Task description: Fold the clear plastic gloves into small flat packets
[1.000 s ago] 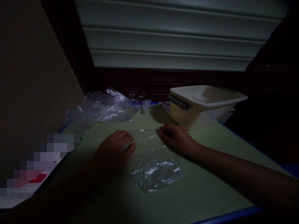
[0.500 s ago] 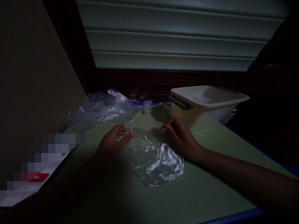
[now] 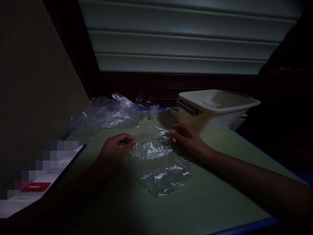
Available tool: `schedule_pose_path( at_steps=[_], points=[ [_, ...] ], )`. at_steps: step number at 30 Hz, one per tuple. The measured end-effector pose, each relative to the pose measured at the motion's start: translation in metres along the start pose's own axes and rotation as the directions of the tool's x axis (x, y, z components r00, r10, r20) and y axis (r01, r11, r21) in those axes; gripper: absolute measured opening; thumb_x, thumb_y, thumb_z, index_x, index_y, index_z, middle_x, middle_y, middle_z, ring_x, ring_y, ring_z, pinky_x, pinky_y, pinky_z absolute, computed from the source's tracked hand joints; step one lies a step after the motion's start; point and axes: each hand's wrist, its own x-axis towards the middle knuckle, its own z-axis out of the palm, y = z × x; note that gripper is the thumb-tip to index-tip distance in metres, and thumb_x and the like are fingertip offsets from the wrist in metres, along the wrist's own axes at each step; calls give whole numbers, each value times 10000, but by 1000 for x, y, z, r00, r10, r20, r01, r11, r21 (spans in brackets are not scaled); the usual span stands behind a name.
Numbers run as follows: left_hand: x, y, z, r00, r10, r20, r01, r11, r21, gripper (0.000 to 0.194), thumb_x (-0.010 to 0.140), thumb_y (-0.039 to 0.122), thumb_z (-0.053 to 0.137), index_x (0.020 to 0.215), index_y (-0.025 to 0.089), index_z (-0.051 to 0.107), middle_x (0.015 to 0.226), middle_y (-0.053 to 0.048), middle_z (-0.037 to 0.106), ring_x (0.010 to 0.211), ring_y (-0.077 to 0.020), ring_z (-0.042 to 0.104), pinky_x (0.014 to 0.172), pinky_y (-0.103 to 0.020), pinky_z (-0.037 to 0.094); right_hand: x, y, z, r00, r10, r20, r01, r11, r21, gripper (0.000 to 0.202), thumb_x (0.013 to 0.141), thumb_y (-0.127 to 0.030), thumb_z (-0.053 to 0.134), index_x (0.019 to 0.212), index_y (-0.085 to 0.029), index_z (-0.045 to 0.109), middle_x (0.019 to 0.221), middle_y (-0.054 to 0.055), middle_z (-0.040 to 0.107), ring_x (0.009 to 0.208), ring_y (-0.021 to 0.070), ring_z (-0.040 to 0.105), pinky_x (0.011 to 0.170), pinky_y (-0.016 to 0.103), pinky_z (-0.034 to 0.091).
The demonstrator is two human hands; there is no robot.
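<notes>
A clear plastic bag (image 3: 158, 166) lies on the pale green tabletop between my hands, its wrinkles catching the light. My left hand (image 3: 116, 147) pinches the bag's left edge between thumb and fingertips. On the opposite side, my right hand (image 3: 187, 137) has thumb and fingers closed on the upper right corner. The film is spread between the two hands, with its lower part lying toward me.
A crumpled heap of clear plastic bags (image 3: 107, 112) lies at the back left. At the back right stands a cream plastic bin (image 3: 202, 120) with a grey handle and some clear film inside. A white printed sheet (image 3: 56, 173) with a red mark lies at the left edge.
My left hand has gone from open fingers beside the bag to a pinch on its left edge. The bag's upper part now looks more spread out; my right hand has hardly moved.
</notes>
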Motion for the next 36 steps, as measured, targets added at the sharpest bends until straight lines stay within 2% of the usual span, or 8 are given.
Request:
schedule_pose_path(
  at_steps=[5, 9, 11, 14, 18, 26, 31, 36],
  points=[
    [-2, 0, 1, 1000, -21, -2, 21, 999, -26, 170, 707, 366, 641, 707, 200, 678, 713, -32, 713, 699, -218, 666, 662, -293, 552, 6, -5, -8, 983, 174, 51, -179, 976, 126, 376, 770, -293, 736, 1074, -184, 545, 1016, 109, 699, 736, 167, 673, 631, 279, 539],
    [-2, 1, 2, 1000, -28, -4, 28, 999, -47, 180, 705, 374, 643, 715, 197, 675, 728, -34, 716, 704, -218, 667, 661, -289, 551, 9, -7, -14, 968, 227, 102, -242, 956, 166, 433, 715, -256, 791, 1083, -173, 577, 1029, 102, 711, 768, 170, 691, 655, 266, 557],
    [-3, 1, 2, 1000, -30, -2, 30, 998, -56, 182, 703, 377, 645, 715, 198, 676, 730, -33, 717, 706, -217, 668, 659, -287, 552, 10, -5, -16, 961, 240, 135, -261, 951, 165, 428, 701, -247, 804, 1070, -170, 603, 970, 84, 721, 747, 163, 691, 647, 259, 558],
    [-3, 1, 2, 999, -32, 1, 32, 997, -69, 181, 698, 379, 651, 715, 200, 676, 731, -32, 718, 717, -218, 672, 658, -286, 553, 11, -3, -17, 954, 241, 176, -268, 952, 150, 369, 671, -244, 827, 985, -166, 649, 854, 53, 721, 701, 157, 682, 624, 259, 555],
    [-3, 1, 3, 999, -33, 0, 32, 995, -89, 171, 694, 375, 656, 707, 204, 668, 731, -33, 720, 713, -215, 676, 647, -285, 555, 11, -1, -17, 955, 226, 190, -254, 957, 138, 339, 638, -226, 848, 911, -166, 657, 815, 31, 709, 708, 159, 680, 653, 277, 562],
    [-2, 0, 4, 999, -32, -4, 31, 993, -115, 196, 694, 398, 666, 721, 203, 671, 700, -28, 720, 654, -202, 675, 598, -276, 558, 12, -1, -17, 960, 225, 166, -251, 956, 150, 499, 690, -254, 815, 1120, -150, 585, 900, 65, 702, 746, 165, 678, 683, 285, 547],
    [-3, 0, 4, 998, -43, -45, 38, 994, -105, 210, 721, 406, 642, 748, 199, 664, 722, -34, 722, 664, -205, 677, 589, -268, 557, 11, -3, -16, 955, 237, 179, -263, 954, 143, 379, 682, -299, 811, 985, -163, 628, 833, 34, 690, 662, 124, 626, 612, 248, 506],
    [-4, -1, 4, 998, -22, -52, 19, 998, -66, 266, 750, 459, 631, 779, 197, 664, 736, -38, 715, 679, -209, 682, 598, -268, 558, 11, -4, -15, 950, 237, 205, -264, 957, 119, 350, 630, -391, 838, 841, -159, 682, 697, -6, 648, 566, 93, 551, 528, 226, 432]
  ],
)
